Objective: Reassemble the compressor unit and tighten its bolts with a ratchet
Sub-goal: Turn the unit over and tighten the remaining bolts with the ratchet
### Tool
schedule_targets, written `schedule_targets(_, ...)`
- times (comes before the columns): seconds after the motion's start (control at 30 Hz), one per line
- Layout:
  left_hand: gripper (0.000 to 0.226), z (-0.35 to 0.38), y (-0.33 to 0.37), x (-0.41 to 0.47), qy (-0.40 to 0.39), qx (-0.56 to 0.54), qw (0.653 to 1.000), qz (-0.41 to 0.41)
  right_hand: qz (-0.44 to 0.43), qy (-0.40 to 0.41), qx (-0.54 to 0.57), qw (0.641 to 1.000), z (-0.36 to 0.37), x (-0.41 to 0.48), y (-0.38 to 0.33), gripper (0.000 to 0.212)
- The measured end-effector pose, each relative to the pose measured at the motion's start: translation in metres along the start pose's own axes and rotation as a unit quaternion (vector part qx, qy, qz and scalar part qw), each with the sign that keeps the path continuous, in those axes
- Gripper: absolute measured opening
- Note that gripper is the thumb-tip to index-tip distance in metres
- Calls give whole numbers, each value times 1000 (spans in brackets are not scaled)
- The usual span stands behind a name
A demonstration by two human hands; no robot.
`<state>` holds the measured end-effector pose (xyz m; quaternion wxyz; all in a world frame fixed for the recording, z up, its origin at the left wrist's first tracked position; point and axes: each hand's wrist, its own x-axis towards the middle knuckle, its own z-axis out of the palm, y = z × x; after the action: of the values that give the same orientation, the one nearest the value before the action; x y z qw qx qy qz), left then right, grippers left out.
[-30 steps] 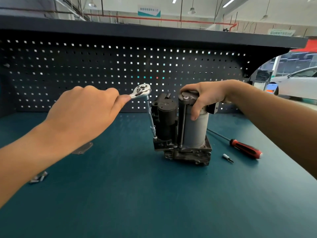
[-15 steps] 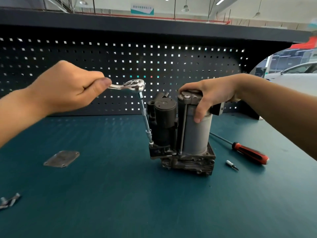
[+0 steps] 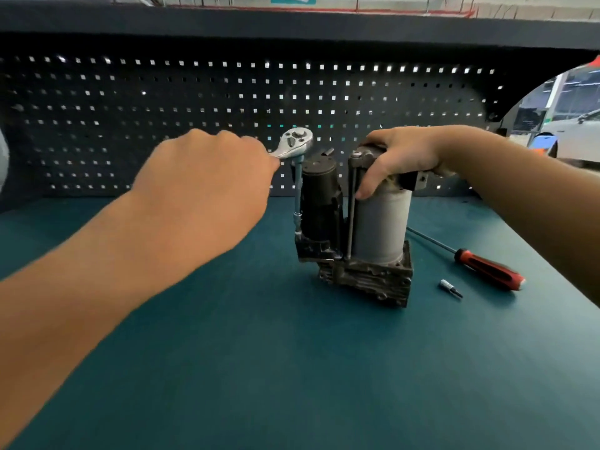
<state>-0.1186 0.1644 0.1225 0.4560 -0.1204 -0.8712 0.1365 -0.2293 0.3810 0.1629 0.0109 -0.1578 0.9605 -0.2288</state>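
The compressor unit (image 3: 363, 235) stands upright on the teal bench, a black motor on its left and a grey cylinder on its right. My right hand (image 3: 399, 157) grips its top, thumb down the front of the cylinder. A chrome ratchet (image 3: 295, 142) sits above the unit's left side, and its long extension (image 3: 297, 196) runs down to a bolt at the base. My left hand (image 3: 201, 186) grips the ratchet handle, which is hidden inside the fist.
A red-handled screwdriver (image 3: 487, 267) lies right of the unit, with a small bit (image 3: 449, 287) in front of it. A dark pegboard (image 3: 194, 102) closes the back of the teal bench (image 3: 292, 368).
My left hand has swung the ratchet handle from out at the left back toward me. My right hand has stayed on the unit's top. The view has shifted, and my left arm now covers the metal plate.
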Motion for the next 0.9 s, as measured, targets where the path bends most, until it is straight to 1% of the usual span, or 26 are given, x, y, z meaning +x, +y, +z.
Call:
schedule_targets(0.03, 45, 4, 4, -3, -27, -7, 999, -31, -1, 6, 1, 1000, 1, -1, -2, 79)
schedule_targets(0.07, 45, 4, 6, -4, -36, -9, 998, -46, -2, 9, 0, 1000, 2, -2, -2, 78)
schedule_targets(0.1, 45, 2, 6, -4, -24, -10, 999, -48, -5, 9, -5, 1000, 1, -3, -1, 78)
schedule_targets(0.13, 45, 0, 3, -4, 4, -18, 999, -42, -8, 6, -12, 1000, -1, -3, 1, 80)
schedule_targets(0.17, 46, -3, -2, -5, 19, -30, 999, -38, -12, -1, -20, 1000, -3, -3, 3, 85)
schedule_targets(0.2, 50, -5, -9, -7, 14, -43, 998, -35, -16, -8, -30, 999, -6, -3, 5, 91)
schedule_targets(0.27, 63, 0, -32, -13, -16, -91, 995, -42, -25, -23, -51, 998, -10, -2, 8, 106)
schedule_targets(0.33, 69, 10, -51, -23, -31, -141, 989, -41, -36, -43, -62, 997, -12, 1, 10, 111)
schedule_targets(0.43, 66, 22, -65, -21, 2, -147, 989, 15, -46, -56, -72, 995, -15, 4, 14, 110)
schedule_targets(0.5, 70, 25, -72, -8, 36, -142, 986, 77, -53, -64, -81, 993, -17, 7, 17, 114)
schedule_targets(0.57, 69, 28, -77, 8, 54, -161, 976, 136, -58, -74, -90, 992, -19, 8, 18, 119)
schedule_targets(0.67, 66, 37, -83, 25, 67, -184, 963, 187, -63, -96, -83, 990, -22, 9, 21, 114)
schedule_targets(0.73, 64, 42, -82, 32, 51, -197, 963, 176, -62, -97, -62, 991, -22, 8, 24, 106)
schedule_targets(0.8, 65, 37, -80, 35, 10, -211, 966, 152, -53, -80, -37, 995, -20, 7, 24, 106)
schedule_targets(0.83, 69, 31, -76, 36, -9, -196, 970, 145, -49, -69, -26, 996, -17, 6, 23, 106)
schedule_targets(0.9, 74, 19, -64, 34, -12, -108, 987, 121, -49, -48, -15, 998, -10, 4, 17, 102)
